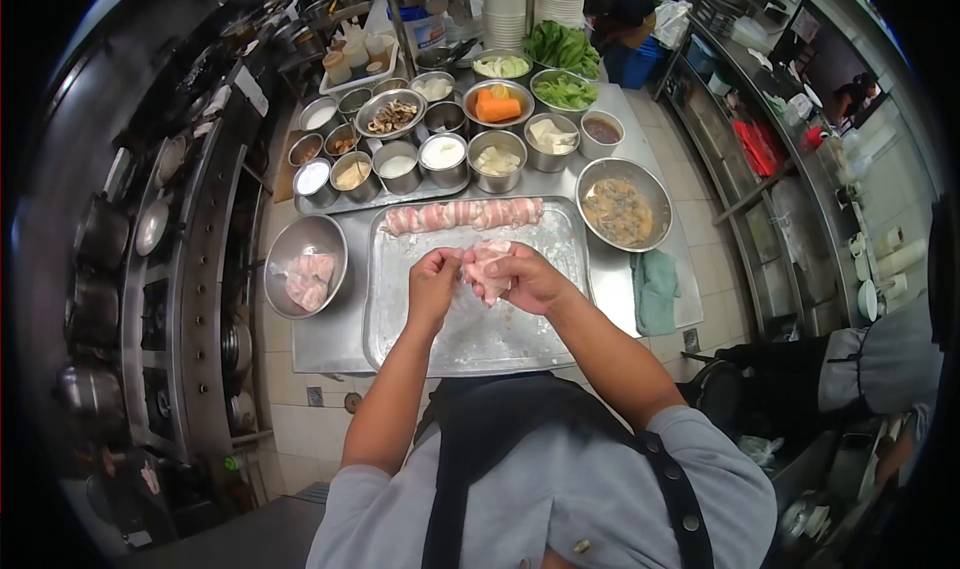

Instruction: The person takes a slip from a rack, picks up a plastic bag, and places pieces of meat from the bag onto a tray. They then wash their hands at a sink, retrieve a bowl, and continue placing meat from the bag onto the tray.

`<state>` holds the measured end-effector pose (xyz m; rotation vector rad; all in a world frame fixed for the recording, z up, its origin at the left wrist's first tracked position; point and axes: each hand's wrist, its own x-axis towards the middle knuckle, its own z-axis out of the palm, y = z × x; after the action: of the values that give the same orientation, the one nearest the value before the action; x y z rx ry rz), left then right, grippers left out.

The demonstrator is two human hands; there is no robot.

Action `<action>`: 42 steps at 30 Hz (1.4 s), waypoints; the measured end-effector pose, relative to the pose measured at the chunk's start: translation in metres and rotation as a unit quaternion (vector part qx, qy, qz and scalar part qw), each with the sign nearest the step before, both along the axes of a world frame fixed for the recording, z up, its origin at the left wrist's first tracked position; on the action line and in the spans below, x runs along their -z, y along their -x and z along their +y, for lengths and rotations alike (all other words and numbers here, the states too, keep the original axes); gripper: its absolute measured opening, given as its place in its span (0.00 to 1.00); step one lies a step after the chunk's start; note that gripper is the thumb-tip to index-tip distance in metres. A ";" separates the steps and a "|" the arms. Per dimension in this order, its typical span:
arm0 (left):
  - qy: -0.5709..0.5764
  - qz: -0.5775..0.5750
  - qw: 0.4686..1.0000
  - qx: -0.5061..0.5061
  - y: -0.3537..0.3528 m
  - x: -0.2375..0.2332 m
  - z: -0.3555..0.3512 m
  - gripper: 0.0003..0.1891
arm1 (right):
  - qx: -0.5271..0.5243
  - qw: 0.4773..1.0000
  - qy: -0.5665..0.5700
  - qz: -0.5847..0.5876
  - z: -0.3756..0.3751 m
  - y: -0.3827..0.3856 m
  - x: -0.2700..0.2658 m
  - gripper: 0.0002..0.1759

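My right hand (530, 277) is closed around a pale pink slice of raw meat (490, 257), thumb on top. At the slice's left edge, the fingers of my left hand (432, 281) pinch together; a thin translucent bit shows between the two hands. Both hands are above a metal tray (420, 334). Along the tray's far side lies a row of rolled raw meat (462, 215), pink and white striped. More raw meat slices (311, 280) lie in the steel bowl (284, 244) on the left.
Steel containers of ingredients crowd the back, with carrots (498, 109) and sliced mushrooms (393, 117) among them. A steel bowl of wet mixture (618, 212) and a green cloth (655, 294) sit on the right. Stoves (165, 319) line the left; another person (870, 364) stands at right.
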<state>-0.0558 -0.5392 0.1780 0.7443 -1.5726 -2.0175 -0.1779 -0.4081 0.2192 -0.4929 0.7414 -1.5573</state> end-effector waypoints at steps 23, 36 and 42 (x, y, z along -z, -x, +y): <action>0.424 0.010 0.904 -0.048 0.007 -0.037 0.035 0.05 | 0.134 0.986 -0.078 0.064 -0.013 -0.021 0.058 0.12; 0.612 0.096 0.777 0.113 0.013 -0.034 0.091 0.05 | 0.083 0.946 -0.036 0.311 -0.033 -0.004 0.076 0.34; 0.515 0.064 0.839 -0.165 0.005 -0.040 0.008 0.19 | 0.065 0.803 0.037 0.591 -0.023 -0.008 0.022 0.27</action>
<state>-0.0607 -0.5307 0.2182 0.3703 -1.9381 -0.7269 -0.1701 -0.4313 0.1968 -1.5611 1.6726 -1.2765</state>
